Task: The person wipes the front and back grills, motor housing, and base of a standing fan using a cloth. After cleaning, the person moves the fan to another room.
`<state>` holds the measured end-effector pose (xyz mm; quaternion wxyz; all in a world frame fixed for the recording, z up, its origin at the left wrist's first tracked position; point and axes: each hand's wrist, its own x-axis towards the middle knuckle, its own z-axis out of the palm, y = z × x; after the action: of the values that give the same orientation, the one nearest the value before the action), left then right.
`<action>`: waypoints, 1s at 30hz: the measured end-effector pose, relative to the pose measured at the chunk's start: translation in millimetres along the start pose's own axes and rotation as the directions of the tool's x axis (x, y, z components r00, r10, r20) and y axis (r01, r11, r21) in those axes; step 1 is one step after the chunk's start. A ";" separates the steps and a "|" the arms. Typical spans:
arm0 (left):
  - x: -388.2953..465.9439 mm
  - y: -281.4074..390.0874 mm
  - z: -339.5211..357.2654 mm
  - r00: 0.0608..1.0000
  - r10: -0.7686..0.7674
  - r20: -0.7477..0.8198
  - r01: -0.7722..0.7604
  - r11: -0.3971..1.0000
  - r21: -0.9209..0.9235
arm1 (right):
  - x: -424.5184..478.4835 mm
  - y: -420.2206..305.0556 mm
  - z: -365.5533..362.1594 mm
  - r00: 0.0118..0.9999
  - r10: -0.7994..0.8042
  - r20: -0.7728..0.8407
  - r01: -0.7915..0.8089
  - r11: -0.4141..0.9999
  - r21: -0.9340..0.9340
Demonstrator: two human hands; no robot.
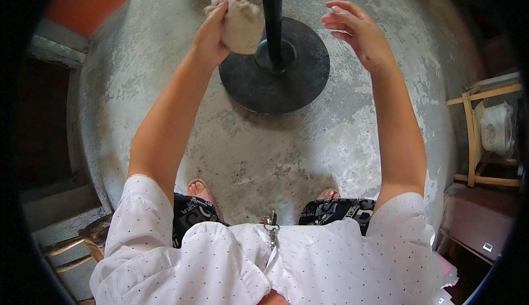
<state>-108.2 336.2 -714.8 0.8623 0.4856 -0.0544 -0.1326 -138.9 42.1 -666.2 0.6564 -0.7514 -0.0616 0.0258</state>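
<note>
My left hand (210, 42) grips a crumpled beige cloth (243, 25), its thumb laid over the near side. The fingers behind the cloth are hidden. Just right of the cloth rises a black metal post (272, 11), standing on a wide round black base (297, 83) on the floor. Out to the right of the post, my right hand (359, 32) is raised in the air with its fingers curved and apart. It holds nothing and touches nothing.
Worn concrete floor (264, 148) spreads around the base. On the right, a wooden frame (471, 139) stands beside a white plastic-wrapped roll (496, 129), above a brown box-like surface (475, 218). An orange panel (89, 1) is at upper left. Keys (272, 230) hang before my shirt.
</note>
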 end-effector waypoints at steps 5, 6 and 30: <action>39.0 -47.6 19.7 0.956 -0.069 -0.284 0.119 0.979 0.163 | 6.8 3.4 -14.1 0.999 0.032 -0.009 -0.031 0.993 0.115; 39.4 -61.9 11.1 0.942 -0.135 -0.308 0.186 0.973 0.139 | 6.9 7.3 -14.5 0.999 0.052 -0.006 -0.051 0.990 0.134; -8.6 -112.1 89.0 0.883 -0.421 0.208 0.147 0.668 0.729 | -28.1 51.3 -55.0 0.923 0.378 0.066 -0.379 0.925 -0.004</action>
<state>-155.9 210.1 -763.5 0.5585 0.7424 -0.1790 -0.3238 -157.2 -22.2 -710.6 0.6399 -0.7451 0.0632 0.1770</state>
